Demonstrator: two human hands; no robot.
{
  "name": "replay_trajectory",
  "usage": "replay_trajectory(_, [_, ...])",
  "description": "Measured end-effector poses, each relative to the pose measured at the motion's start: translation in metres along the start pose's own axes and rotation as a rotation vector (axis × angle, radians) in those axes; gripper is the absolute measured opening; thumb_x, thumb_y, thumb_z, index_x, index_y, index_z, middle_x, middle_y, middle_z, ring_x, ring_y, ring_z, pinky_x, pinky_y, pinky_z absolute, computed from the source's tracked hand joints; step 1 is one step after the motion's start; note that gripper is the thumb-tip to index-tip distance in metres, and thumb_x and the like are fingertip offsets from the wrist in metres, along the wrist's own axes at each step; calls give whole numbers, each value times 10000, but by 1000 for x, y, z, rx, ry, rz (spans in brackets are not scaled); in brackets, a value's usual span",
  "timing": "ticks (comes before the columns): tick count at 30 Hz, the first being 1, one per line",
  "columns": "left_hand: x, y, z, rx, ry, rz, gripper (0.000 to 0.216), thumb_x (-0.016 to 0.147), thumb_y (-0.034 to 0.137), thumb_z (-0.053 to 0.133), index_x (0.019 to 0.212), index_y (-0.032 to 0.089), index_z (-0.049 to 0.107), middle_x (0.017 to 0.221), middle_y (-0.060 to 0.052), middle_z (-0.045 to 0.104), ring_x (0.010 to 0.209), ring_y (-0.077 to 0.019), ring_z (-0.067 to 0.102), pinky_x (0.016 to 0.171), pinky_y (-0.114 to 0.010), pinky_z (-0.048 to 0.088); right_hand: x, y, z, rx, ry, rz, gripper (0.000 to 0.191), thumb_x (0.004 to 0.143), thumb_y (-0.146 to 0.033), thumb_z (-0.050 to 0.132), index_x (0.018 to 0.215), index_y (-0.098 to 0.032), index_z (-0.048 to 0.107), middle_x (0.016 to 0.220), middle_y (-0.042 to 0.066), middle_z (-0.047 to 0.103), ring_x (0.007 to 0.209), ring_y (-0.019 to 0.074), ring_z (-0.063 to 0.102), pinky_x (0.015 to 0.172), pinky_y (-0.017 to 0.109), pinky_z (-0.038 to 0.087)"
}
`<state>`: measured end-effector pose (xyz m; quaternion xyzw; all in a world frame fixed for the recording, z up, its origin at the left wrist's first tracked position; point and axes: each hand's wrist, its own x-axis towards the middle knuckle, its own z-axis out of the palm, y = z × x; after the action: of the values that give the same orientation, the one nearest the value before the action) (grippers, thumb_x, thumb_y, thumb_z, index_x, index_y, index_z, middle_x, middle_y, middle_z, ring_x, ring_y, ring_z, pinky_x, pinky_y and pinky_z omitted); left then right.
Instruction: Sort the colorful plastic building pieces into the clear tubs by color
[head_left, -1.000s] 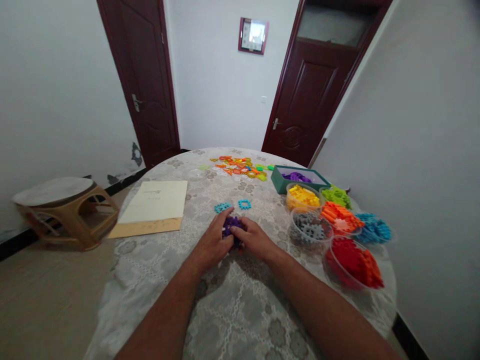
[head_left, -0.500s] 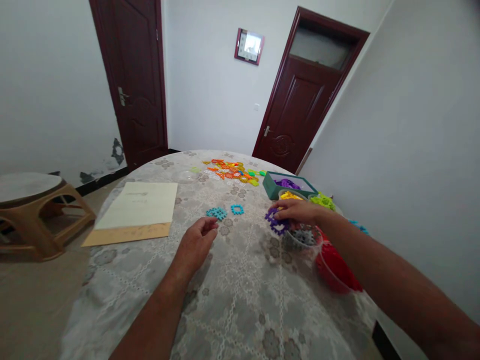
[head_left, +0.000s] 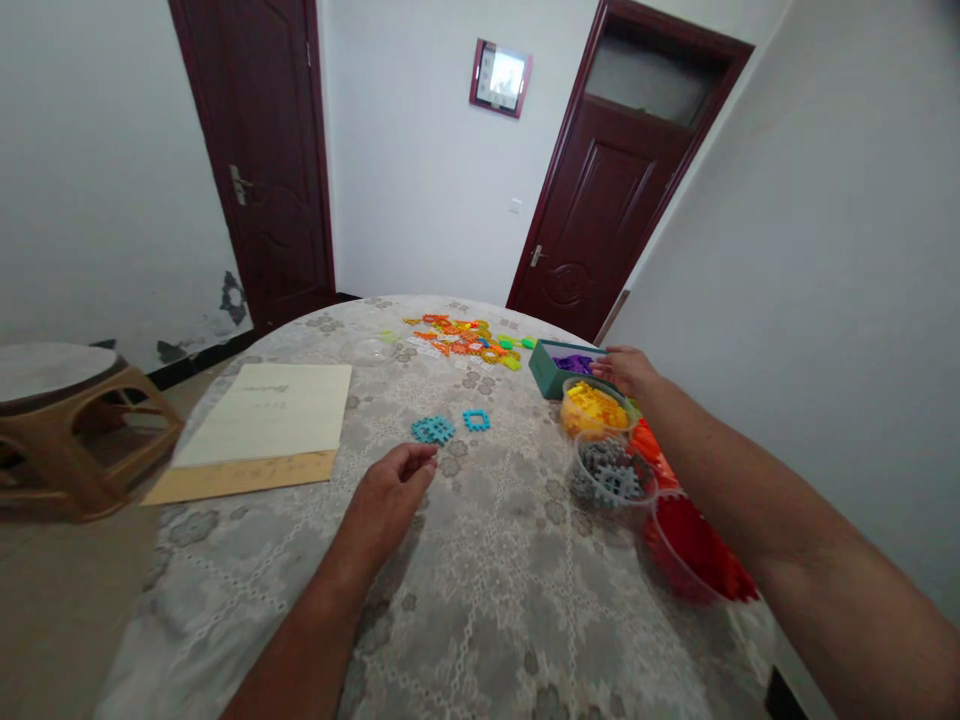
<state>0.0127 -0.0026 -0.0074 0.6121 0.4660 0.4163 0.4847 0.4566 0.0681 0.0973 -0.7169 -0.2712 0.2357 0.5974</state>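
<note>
My left hand (head_left: 394, 492) rests on the tablecloth, loosely curled with thumb and fingers apart, and holds nothing. Just beyond its fingertips lies a cluster of teal notched building pieces (head_left: 433, 430). A single blue square frame piece (head_left: 476, 420) lies to the right of that cluster. My right hand (head_left: 628, 370) reaches over the right side of a green box (head_left: 546, 372), fingers stretched toward the purple pieces (head_left: 574, 364) inside. No piece shows in that hand; its fingertips are partly lost against the box's contents.
Clear tubs of yellow pieces (head_left: 596, 405), grey pieces (head_left: 615, 480) and red pieces (head_left: 701, 550) line the table's right side, below my right arm. Orange and yellow pieces (head_left: 469, 340) are scattered at the back. A paper sheet (head_left: 262, 415) lies left; a stool (head_left: 82, 430) stands beyond.
My right hand has moved away and to the right, from above the tubs to the green box. The purple pieces it held no longer show in it. My left hand has stayed put.
</note>
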Motion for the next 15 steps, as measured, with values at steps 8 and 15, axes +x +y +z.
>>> replay_trajectory(8, [0, 1, 1, -83, 111, -8, 324, 801, 379, 668, 1054, 205, 771, 998, -80, 796, 910, -246, 728, 705, -330, 546, -62, 20, 73, -241, -509, -126, 200, 845, -68, 760, 1027, -147, 735, 976, 129, 775, 744, 193, 746, 648, 310, 632])
replay_trajectory(15, [4, -3, -3, -302, 288, -53, 347, 754, 409, 719, 1021, 188, 738, 880, -39, 729, 802, -191, 673, 620, -278, 518, -131, 82, 148, -930, -701, -695, 639, 767, 0, 722, 1380, -179, 703, 1548, 165, 603, 1448, 317, 547, 1228, 442, 404])
